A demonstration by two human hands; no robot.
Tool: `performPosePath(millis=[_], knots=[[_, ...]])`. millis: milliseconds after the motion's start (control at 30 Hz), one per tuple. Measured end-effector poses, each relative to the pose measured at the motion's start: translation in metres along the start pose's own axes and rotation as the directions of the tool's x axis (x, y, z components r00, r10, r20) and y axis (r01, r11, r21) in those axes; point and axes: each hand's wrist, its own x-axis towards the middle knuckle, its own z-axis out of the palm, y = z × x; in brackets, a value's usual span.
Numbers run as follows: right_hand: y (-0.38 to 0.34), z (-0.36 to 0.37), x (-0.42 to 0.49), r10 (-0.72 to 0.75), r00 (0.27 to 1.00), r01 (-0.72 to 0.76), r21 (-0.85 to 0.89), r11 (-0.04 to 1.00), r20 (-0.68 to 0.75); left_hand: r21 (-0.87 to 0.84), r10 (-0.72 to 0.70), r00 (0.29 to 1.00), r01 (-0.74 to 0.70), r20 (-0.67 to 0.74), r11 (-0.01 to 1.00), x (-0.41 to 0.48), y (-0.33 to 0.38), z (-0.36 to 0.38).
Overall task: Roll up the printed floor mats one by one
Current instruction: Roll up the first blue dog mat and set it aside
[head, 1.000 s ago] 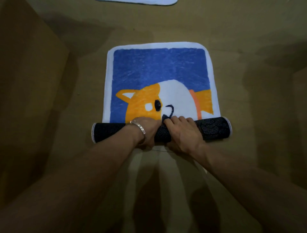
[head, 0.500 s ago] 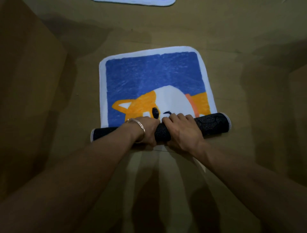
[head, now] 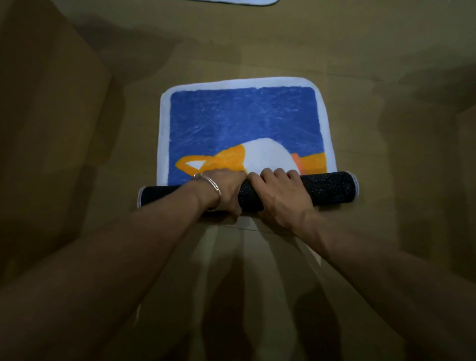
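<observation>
You are partway through the first mat. The printed floor mat (head: 242, 121) lies flat on the brown floor (head: 360, 51) in front of you, with its near part already wound into a dark, dotted roll (head: 329, 186) lying crosswise. Roughly the far two thirds is not yet rolled: the blue field, the white border and the top of the orange-and-white animal. Your left hand (head: 226, 190), with a bracelet (head: 208, 184) at the wrist, and your right hand (head: 280, 195) sit side by side on the middle of the roll, fingers curled over its far side and gripping it. Another mat (head: 244, 2) shows only as a pale edge at the far side, seemingly yet to be rolled.

Compared with half a second ago, the roll has moved farther over the print. The animal's dark eye and mouth marks are now hidden, and both hands have kept the same grip.
</observation>
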Motion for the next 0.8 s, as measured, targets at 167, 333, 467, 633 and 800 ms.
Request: performPosePath(millis=[167, 333, 467, 633, 800], knots=[[0.012, -0.018, 0.025, -0.005, 0.97, -0.055, 0.24, 0.969, 0.244, 0.282, 0.082, 0.937, 0.018, -0.339, 0.959, -0.01, 0.002, 0.026], [0.007, -0.002, 0.012, 0.012, 1.0, -0.014, 0.116, 0.993, 0.018, 0.21, 0.04, 0.986, -0.005, -0.163, 0.978, 0.0, 0.001, 0.009], [0.007, 0.007, 0.0, 0.027, 0.998, -0.027, -0.006, 1.0, -0.056, 0.044, 0.025, 0.998, -0.027, 0.054, 0.999, 0.008, 0.001, -0.005], [0.019, -0.015, 0.026, 0.006, 0.97, -0.06, 0.216, 0.975, 0.245, 0.235, 0.078, 0.954, -0.008, -0.29, 0.972, -0.005, 0.002, 0.02], [0.017, -0.014, 0.021, 0.017, 0.985, -0.052, 0.203, 0.978, 0.173, 0.195, 0.025, 0.981, 0.013, -0.19, 0.981, 0.004, 0.004, 0.007]])
